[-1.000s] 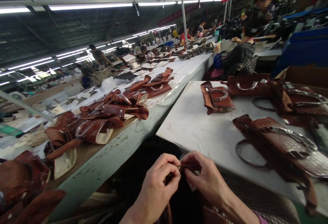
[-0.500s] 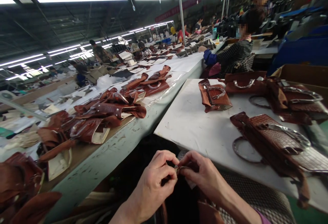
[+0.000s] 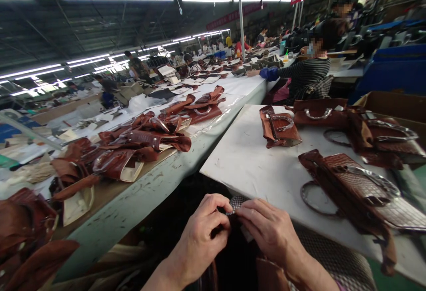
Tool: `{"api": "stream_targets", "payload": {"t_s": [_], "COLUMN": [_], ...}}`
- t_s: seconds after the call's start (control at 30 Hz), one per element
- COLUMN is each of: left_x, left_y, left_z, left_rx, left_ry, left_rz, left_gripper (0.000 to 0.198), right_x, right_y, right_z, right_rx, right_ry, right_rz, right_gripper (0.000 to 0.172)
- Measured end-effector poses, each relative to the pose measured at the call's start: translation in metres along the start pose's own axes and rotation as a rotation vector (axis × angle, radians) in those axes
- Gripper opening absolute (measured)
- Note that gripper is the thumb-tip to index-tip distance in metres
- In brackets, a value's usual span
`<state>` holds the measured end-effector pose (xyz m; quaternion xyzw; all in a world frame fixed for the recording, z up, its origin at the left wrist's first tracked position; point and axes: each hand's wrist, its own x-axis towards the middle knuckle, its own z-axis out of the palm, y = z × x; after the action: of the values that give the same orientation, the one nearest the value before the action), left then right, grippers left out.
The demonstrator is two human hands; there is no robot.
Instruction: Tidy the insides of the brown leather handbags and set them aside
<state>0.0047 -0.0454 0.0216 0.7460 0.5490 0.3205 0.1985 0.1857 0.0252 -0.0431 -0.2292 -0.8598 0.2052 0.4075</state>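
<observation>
My left hand (image 3: 205, 233) and my right hand (image 3: 266, 226) come together low in the middle, over my lap. The fingers of both are closed in a pinch on a small dark piece, mostly hidden between the fingertips. Just under the right fingers a pale tag or scrap (image 3: 246, 233) shows. Below the hands lies brown leather (image 3: 271, 275), seemingly part of a handbag in my lap, largely in shadow. Nearest on the right-hand table is a brown woven-pattern handbag (image 3: 353, 189) on its side, with plastic-wrapped handles.
A white table (image 3: 233, 158) stands at right, bearing more brown handbags, one a small upright bag (image 3: 281, 127). On the long bench (image 3: 159, 193) at left lie several brown bags (image 3: 116, 164). A co-worker in a striped top (image 3: 309, 76) sits beyond; a blue bin (image 3: 389, 71) is at right.
My right hand's fingers have turned over and now cover more of the small piece; the left hand keeps its pinch. The co-worker's arm has stretched farther left over the bench.
</observation>
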Motion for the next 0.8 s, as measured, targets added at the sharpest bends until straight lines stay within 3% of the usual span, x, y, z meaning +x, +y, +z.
{"api": "stream_targets", "payload": {"t_s": [0.13,0.37,0.5,0.63,0.8], "left_x": [0.001,0.002,0.003,0.002,0.002], "left_y": [-0.001,0.006,0.007,0.006,0.003], "left_z": [0.0,0.003,0.002,0.0,-0.001], "left_rx": [-0.008,-0.019,-0.023,-0.044,-0.079], "left_ry": [-0.024,0.0,0.01,-0.003,-0.038], "left_rz": [0.013,0.017,0.018,0.013,0.04], "left_gripper": [0.027,0.028,0.026,0.027,0.029], "right_x": [0.002,0.027,0.038,0.037,0.035], "right_y": [-0.006,-0.013,-0.007,-0.003,-0.008], "right_z": [-0.005,-0.029,-0.034,-0.031,-0.022], "right_rx": [-0.055,0.129,0.069,0.036,-0.004], "right_ry": [-0.005,-0.287,-0.405,-0.427,-0.378], "right_rz": [-0.016,0.325,0.227,0.11,0.182], "right_gripper": [0.024,0.016,0.016,0.017,0.017]}}
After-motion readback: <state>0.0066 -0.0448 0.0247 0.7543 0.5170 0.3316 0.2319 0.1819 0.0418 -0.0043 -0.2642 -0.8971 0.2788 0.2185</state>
